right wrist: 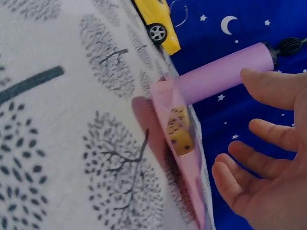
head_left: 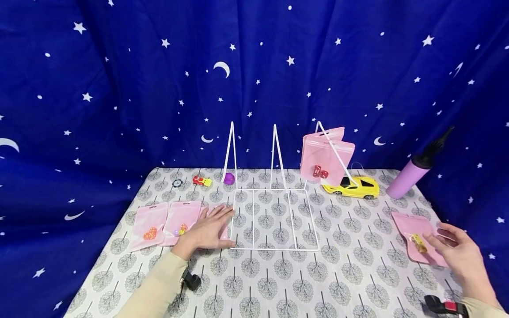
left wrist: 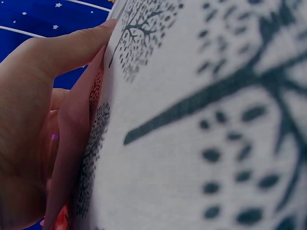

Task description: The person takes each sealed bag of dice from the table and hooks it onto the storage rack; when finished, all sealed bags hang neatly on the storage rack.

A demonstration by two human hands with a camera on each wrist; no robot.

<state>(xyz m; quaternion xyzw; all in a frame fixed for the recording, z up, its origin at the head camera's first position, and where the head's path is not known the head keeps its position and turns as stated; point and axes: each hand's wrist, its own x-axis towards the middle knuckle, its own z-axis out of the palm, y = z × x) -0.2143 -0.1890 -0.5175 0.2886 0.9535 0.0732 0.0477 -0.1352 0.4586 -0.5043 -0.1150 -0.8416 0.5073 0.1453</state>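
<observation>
Left hand, lower left of frame: fingers flat, pressing pink pouch onto tablecloth; grips nothing. Right hand, lower right: open, empty, just beside dice pouch near table edge. Risk: careless reach nudges pouch overboard; flat press slides pouch under wire rack.
</observation>
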